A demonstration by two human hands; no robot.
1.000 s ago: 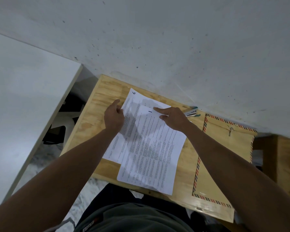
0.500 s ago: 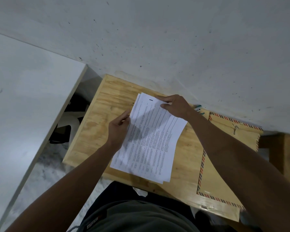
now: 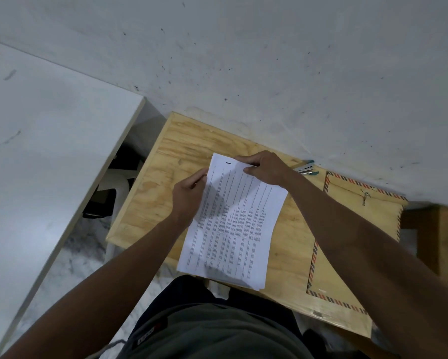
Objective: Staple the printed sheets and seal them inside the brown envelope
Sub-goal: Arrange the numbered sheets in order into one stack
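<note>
Gripping the left edge of the sheets (image 3: pixel 233 224), the left hand (image 3: pixel 189 195) curls round it, while the right hand (image 3: pixel 263 168) pinches their top edge mid-desk (image 3: pixel 166 182). The sheets overhang the desk's near edge. The envelope (image 3: pixel 347 242) lies flat at the right end, pens (image 3: pixel 307 169) at the far edge.

Stapler (image 3: pixel 305 168) (mostly behind right wrist), envelope (image 3: pixel 347 229) under forearm.

Looks like a plain office or study corner: small plywood surface (image 3: pixel 192 151) against a scuffed white wall (image 3: pixel 269 60), printed sheets (image 3: pixel 233 224), brown envelope (image 3: pixel 352 229), pens (image 3: pixel 307 169), marble-patterned floor (image 3: pixel 70 268).
</note>
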